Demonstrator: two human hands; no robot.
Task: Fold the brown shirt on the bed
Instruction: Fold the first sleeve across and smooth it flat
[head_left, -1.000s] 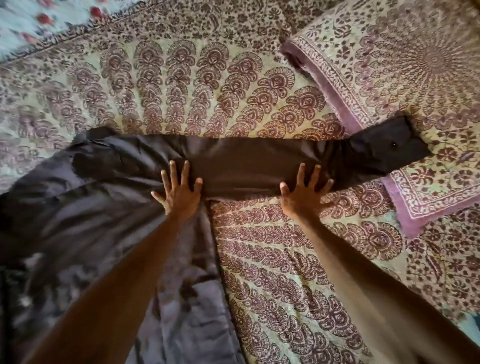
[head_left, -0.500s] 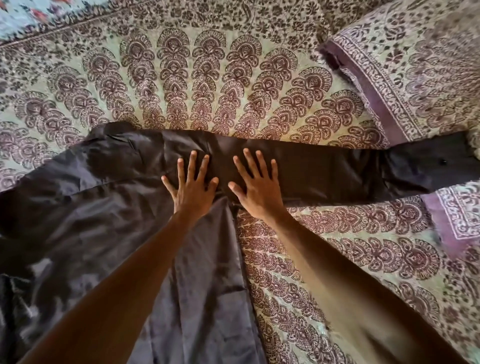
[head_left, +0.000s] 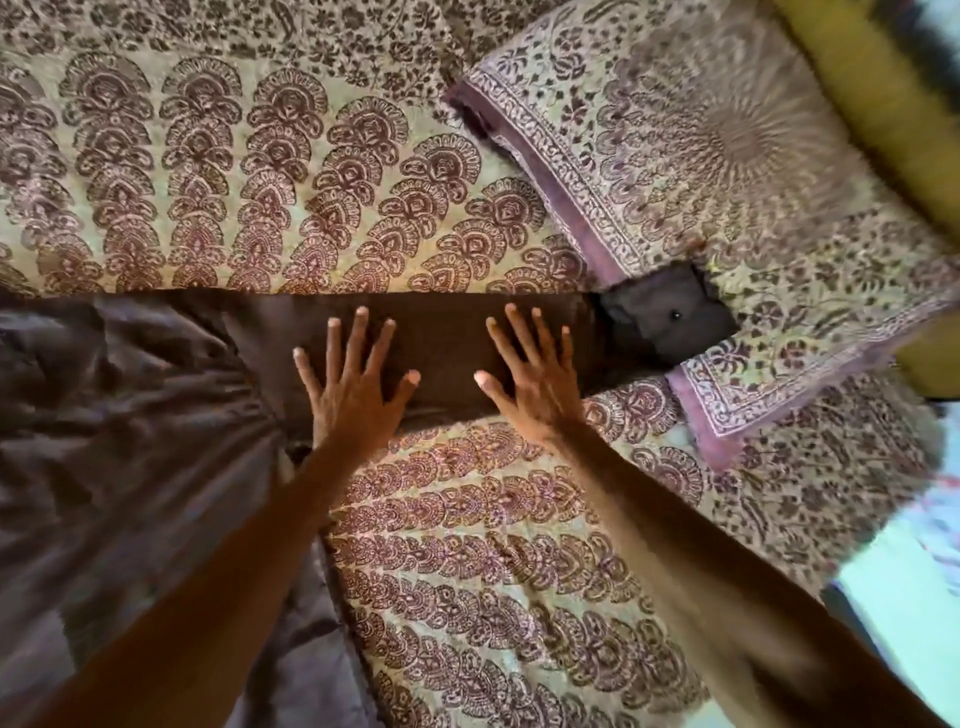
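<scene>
The brown shirt (head_left: 135, 441) lies spread on the patterned bedspread (head_left: 260, 182), its body filling the left side and one long sleeve (head_left: 447, 332) stretching right. The buttoned cuff (head_left: 670, 325) rests on the edge of a pillow. My left hand (head_left: 358, 384) lies flat on the sleeve near the shoulder, fingers apart. Beside it, my right hand (head_left: 530, 379) presses flat on the sleeve farther right, fingers spread too. Neither hand holds any cloth.
A patterned pillow (head_left: 727, 171) with a purple border lies at the upper right, under the cuff. A yellow surface (head_left: 893, 104) runs along the far right. A pale floor patch (head_left: 914, 566) shows beyond the bed's right edge.
Both hands have slid right along the sleeve and spread apart from each other. The view has shifted, so the shirt body now sits farther left.
</scene>
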